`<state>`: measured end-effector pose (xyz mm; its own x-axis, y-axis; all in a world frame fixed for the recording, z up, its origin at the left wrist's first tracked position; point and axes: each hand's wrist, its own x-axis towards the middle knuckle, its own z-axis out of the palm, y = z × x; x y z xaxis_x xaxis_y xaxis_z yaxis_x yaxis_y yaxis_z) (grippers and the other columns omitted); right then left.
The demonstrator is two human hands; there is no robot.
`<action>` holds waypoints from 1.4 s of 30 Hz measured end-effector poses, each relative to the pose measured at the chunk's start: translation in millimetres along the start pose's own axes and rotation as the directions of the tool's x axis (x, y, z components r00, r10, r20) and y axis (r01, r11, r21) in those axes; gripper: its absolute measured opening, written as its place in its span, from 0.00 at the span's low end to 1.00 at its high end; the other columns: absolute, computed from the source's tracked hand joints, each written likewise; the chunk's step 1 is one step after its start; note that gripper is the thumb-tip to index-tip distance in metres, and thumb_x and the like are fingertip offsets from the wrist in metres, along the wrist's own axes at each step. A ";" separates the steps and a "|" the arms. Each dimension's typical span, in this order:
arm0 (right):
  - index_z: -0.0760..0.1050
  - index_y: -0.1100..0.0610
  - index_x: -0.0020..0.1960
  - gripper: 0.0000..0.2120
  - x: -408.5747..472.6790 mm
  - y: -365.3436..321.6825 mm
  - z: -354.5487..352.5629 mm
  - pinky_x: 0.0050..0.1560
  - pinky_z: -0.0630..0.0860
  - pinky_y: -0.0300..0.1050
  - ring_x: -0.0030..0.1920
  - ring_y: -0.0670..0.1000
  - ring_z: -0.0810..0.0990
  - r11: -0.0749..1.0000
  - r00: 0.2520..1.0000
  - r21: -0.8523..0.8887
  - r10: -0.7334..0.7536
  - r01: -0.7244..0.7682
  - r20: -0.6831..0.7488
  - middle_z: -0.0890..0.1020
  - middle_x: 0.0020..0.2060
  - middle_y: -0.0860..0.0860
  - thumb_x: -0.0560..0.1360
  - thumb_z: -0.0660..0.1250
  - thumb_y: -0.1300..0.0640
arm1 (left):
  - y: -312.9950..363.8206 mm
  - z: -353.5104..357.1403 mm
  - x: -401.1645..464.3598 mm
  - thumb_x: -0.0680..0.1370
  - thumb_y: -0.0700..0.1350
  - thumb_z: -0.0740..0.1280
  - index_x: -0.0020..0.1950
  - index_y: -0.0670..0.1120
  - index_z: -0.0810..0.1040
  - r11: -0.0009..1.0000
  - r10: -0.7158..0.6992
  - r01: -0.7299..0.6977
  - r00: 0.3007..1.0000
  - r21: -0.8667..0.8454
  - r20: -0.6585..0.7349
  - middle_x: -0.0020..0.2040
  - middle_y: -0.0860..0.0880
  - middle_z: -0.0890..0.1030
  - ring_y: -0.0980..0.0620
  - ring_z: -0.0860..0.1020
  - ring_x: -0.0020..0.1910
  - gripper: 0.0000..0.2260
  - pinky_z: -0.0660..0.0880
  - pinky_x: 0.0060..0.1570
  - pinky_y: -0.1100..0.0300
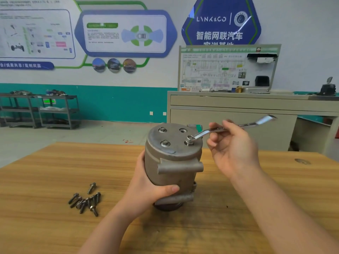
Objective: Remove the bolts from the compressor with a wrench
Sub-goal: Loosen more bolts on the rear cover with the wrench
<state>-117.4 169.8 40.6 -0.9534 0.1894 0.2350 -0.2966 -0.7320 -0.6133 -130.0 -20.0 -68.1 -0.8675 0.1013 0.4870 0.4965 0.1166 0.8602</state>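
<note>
My right hand (233,149) pinches the wrench (225,129), its ring end seated on a raised bolt (189,142) atop the compressor (174,162). My left hand (148,187) clamps the upright compressor on the counter (55,180); loose bolts (86,200) lie to its left.

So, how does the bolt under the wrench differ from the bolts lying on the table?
The bolt under the wrench stands upright in the compressor lid, with the wrench ring on its head; the loose bolts lie flat in a heap on the table, shanks fully showing. Both have similar flanged heads.
</note>
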 end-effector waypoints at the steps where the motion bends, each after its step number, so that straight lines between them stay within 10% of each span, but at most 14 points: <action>1: 0.68 0.58 0.43 0.09 5.9 -5.3 -2.1 0.21 0.69 0.35 0.21 0.47 0.73 0.996 0.997 -0.041 0.077 -0.076 0.028 0.81 0.30 0.56 0.82 0.57 0.62 | 0.3 1.0 0.1 0.53 0.57 0.82 0.66 0.63 0.61 1.000 0.003 -0.003 1.000 0.004 -0.001 0.61 0.64 0.75 0.68 0.74 0.60 0.47 0.70 0.52 0.76; 6: 0.72 0.61 0.44 0.09 20.0 -24.2 -12.6 0.27 0.75 0.33 0.26 0.45 0.78 0.966 0.957 -0.108 0.251 -0.237 0.146 0.84 0.35 0.57 0.81 0.58 0.61 | 0.4 4.2 0.8 0.53 0.56 0.82 0.66 0.63 0.61 0.999 0.021 -0.021 1.000 0.027 -0.015 0.57 0.72 0.74 0.69 0.73 0.60 0.47 0.70 0.52 0.77; 11: 0.72 0.60 0.44 0.10 20.0 -31.7 -9.0 0.27 0.73 0.34 0.27 0.44 0.77 0.995 0.985 0.062 0.072 -0.083 0.158 0.83 0.35 0.56 0.82 0.57 0.60 | -0.8 0.8 0.7 0.54 0.57 0.82 0.66 0.65 0.59 0.999 0.000 0.000 1.000 0.037 -0.002 0.57 0.71 0.74 0.68 0.74 0.60 0.47 0.70 0.52 0.77; 20: 0.70 0.63 0.48 0.09 7.9 -10.3 -6.6 0.28 0.77 0.36 0.26 0.46 0.81 0.917 0.949 -0.262 -0.315 0.301 -0.012 0.82 0.28 0.52 0.82 0.61 0.57 | 0.8 0.0 -1.7 0.56 0.51 0.85 0.66 0.65 0.59 0.999 -0.024 0.024 1.000 0.039 0.001 0.61 0.64 0.74 0.69 0.74 0.59 0.47 0.70 0.51 0.77; 32: 0.69 0.35 0.47 0.03 -15.6 6.4 -3.1 0.31 0.79 0.49 0.28 0.47 0.82 0.322 0.506 -0.407 -0.690 0.855 0.518 0.82 0.31 0.49 0.80 0.59 0.42 | 1.4 0.3 -1.7 0.57 0.51 0.83 0.66 0.66 0.58 0.999 -0.025 0.025 1.000 0.026 0.012 0.58 0.71 0.73 0.71 0.73 0.59 0.47 0.69 0.52 0.78; 42: 0.74 0.61 0.49 0.08 -14.2 18.5 -17.2 0.48 0.74 0.29 0.40 0.46 0.80 -0.213 0.028 -0.150 -0.487 0.965 0.873 0.82 0.39 0.57 0.79 0.67 0.56 | 1.8 -0.3 -2.1 0.57 0.45 0.85 0.70 0.57 0.60 0.999 -0.017 0.018 1.000 0.030 -0.006 0.65 0.55 0.75 0.59 0.75 0.63 0.50 0.73 0.61 0.66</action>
<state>-110.4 164.8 13.0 0.1664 -0.2092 0.9636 -0.8656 0.4370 0.2444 -127.3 -20.3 -67.5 -0.8762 0.0931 0.4729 0.4819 0.1483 0.8636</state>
